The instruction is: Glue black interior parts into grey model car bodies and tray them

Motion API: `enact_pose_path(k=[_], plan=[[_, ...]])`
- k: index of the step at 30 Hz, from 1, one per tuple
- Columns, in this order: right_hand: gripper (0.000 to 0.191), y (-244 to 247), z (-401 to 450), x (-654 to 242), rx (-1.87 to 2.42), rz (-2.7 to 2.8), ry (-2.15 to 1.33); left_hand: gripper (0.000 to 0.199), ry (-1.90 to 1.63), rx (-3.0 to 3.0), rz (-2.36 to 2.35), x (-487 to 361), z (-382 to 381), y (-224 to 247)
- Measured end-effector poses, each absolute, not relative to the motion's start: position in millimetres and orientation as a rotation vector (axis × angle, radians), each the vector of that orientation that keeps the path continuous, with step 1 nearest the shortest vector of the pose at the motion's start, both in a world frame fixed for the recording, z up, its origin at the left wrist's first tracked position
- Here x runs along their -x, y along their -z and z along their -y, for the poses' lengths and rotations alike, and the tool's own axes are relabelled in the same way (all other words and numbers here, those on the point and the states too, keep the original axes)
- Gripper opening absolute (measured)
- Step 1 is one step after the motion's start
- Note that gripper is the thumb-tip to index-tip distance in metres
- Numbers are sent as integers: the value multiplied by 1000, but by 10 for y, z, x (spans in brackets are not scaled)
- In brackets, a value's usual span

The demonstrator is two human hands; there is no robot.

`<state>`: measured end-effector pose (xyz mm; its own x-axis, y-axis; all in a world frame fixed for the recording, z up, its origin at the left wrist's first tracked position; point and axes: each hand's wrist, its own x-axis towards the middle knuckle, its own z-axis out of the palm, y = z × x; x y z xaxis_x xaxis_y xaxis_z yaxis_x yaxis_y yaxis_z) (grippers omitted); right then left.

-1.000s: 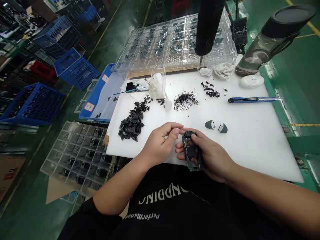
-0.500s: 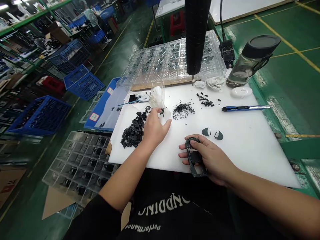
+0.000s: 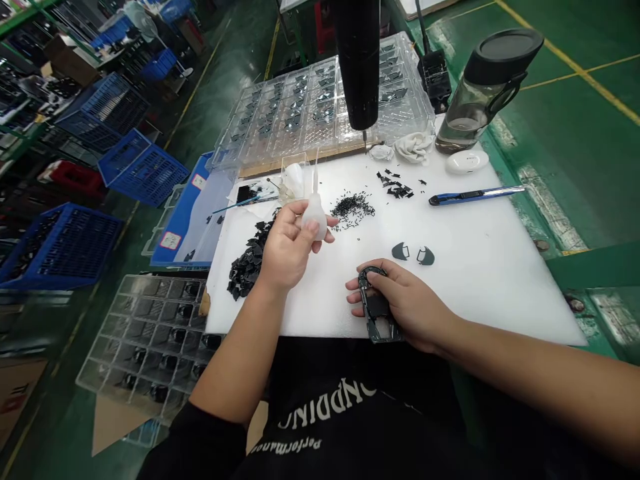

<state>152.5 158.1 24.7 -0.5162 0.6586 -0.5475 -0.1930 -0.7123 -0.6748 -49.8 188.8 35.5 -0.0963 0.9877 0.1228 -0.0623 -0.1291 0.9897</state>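
Note:
A translucent white squeeze bulb [image 3: 313, 217] with a thin nozzle pointing up is in my left hand [image 3: 286, 247], its fingers closed round the bulb. My right hand [image 3: 407, 300] grips a dark, elongated housing frame [image 3: 377, 308] with openings in it, low over the front edge of the white board. Beyond that hand lie two small dark curved pieces [image 3: 425, 255], apart from each other. A heap of black plastic parts [image 3: 245, 267] is partly hidden behind my left hand. Right of the bulb, tiny black pieces [image 3: 354, 207] are scattered in a pile.
An electric screwdriver [image 3: 357, 73] hangs over the board's far side, its bit pointing down. Behind it stands a clear compartment tray [image 3: 300, 100]. At right are a water bottle [image 3: 470, 100], a white case [image 3: 467, 161] and a blue cutter knife [image 3: 475, 195]. Another compartment tray [image 3: 145, 333] sits lower left.
My left hand, earlier open over the white bulb lying on the board, has taken hold of it and raised it upright. My right hand still holds the frame. The whole view has shifted slightly.

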Motion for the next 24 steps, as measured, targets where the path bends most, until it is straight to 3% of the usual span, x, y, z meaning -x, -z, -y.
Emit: enact_pose_path(k=[6, 12, 20, 24], plan=[[12, -217, -1567, -1534, 1114, 817, -2273, 40, -1575, -1107, -1081, 463, -1922, -458], [13, -207, -1575, -1516, 1167, 859, -2275, 29, -1486, -1209, -1021, 478, -1841, -444], [14, -200, -1583, -1500, 1195, 873, -2258, 47, -1701, -1374, -1294, 347, -1794, -317], [12, -196, -1586, -1489, 1208, 898, -2220, 45, -1701, -1635, -1445, 304, -1693, -255]])
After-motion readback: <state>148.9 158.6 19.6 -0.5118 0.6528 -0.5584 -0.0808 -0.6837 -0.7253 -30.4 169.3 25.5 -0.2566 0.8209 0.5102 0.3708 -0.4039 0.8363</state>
